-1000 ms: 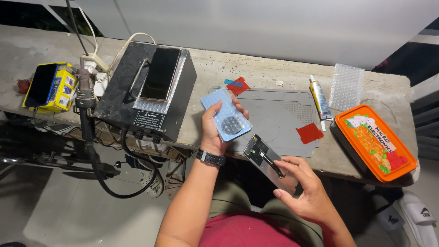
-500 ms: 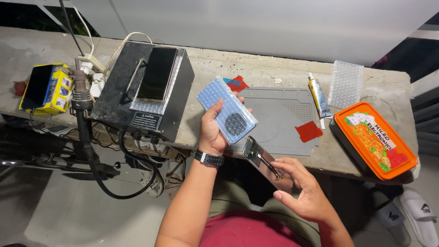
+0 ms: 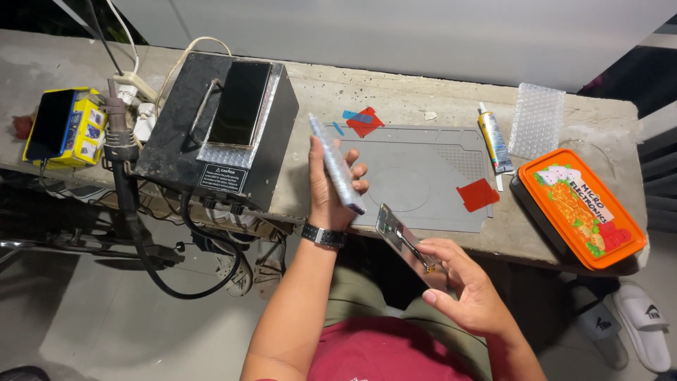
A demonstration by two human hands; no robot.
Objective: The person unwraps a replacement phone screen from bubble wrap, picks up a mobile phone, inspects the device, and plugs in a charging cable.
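**Phone parts held over a cluttered concrete desk**

A rough grey concrete desk runs across the view in front of a pale wall, with a tiled floor below. At its far left sits a yellow box with a dark phone lying on top. Beside it stands a black metal machine with a handle; a second dark phone rests on its top, and a small white-lettered warning label is stuck on its front face. Cables hang from the desk edge beneath it.

The left hand, a black watch on its wrist, is raised over the desk edge; its fingers are closed around a thin, pale bluish phone panel, held almost edge-on and tilted. To the right and lower, over the lap, the right hand grips a slim phone frame with dark inner parts showing, thumb pressed on its face.

Behind both lies a grey work mat carrying red film scraps. Further right are a glue tube, a bubble-wrap piece, and an orange-lidded container with a colourful printed label.
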